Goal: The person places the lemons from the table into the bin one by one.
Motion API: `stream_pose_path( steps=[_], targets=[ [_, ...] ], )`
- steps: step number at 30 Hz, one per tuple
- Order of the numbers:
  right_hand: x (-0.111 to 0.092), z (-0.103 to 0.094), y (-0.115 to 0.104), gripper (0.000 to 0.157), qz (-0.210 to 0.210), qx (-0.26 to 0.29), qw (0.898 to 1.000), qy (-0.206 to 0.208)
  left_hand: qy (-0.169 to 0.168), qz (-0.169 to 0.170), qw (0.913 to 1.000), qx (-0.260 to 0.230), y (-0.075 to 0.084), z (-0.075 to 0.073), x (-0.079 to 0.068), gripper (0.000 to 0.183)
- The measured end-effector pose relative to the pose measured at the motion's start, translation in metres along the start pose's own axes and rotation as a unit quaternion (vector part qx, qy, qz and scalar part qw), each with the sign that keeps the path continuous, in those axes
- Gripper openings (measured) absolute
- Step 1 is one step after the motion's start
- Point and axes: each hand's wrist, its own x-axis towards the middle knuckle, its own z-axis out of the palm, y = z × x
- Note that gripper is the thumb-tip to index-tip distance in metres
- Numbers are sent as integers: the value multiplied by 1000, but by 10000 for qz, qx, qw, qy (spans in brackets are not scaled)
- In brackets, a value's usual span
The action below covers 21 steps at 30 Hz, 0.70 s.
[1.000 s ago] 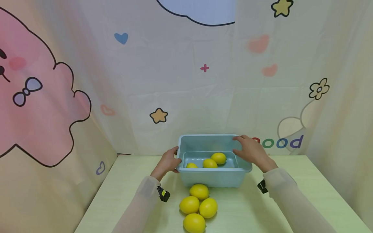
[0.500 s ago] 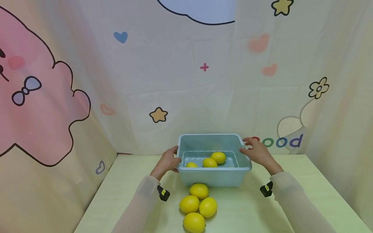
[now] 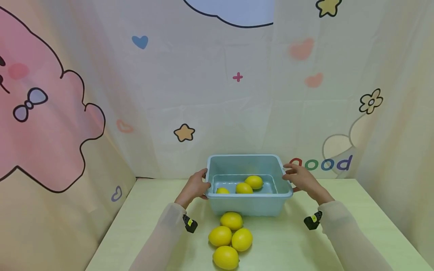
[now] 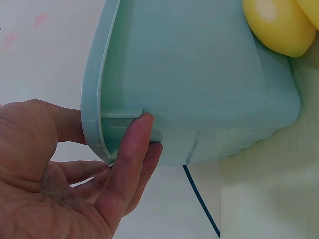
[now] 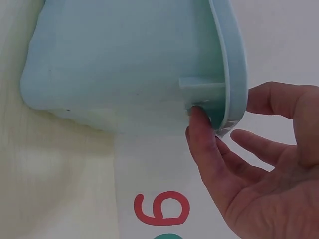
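A light blue plastic basin (image 3: 247, 206) stands on the table near the back wall, with a few yellow lemons (image 3: 254, 182) on its floor. My left hand (image 3: 194, 187) holds the basin's left rim; in the left wrist view its thumb is over the rim and its fingertips (image 4: 144, 119) reach the outer wall beneath. On the opposite side my right hand (image 3: 306, 182) grips the right rim the same way, its fingertips (image 5: 199, 115) under the lip in the right wrist view. Several more lemons (image 3: 231, 221) lie in a cluster before the basin. The front wall hides part of the inside.
The pale wooden table (image 3: 145, 226) extends on both sides of the basin. A printed curtain (image 3: 217, 94) with hearts, stars and letters hangs close behind it, and fabric also closes off the left and right.
My right hand has moved right, from over the basin's inside to its right rim, which it now grips. The left hand keeps its hold; basin and lemons stay in place.
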Motion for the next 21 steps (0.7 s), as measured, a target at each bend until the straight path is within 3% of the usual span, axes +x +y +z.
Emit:
stream_pose_path(
  steps=[7, 21],
  targets=[
    [-2, -1, 5, 64, -19, 143, 9998, -112, -10, -119, 9999, -15, 2, 2, 1, 53],
    [2, 0, 16, 64, -42, 668, 9975, -218, 115, -22, 9997, 230, -3, -2, -3, 58]
  ],
)
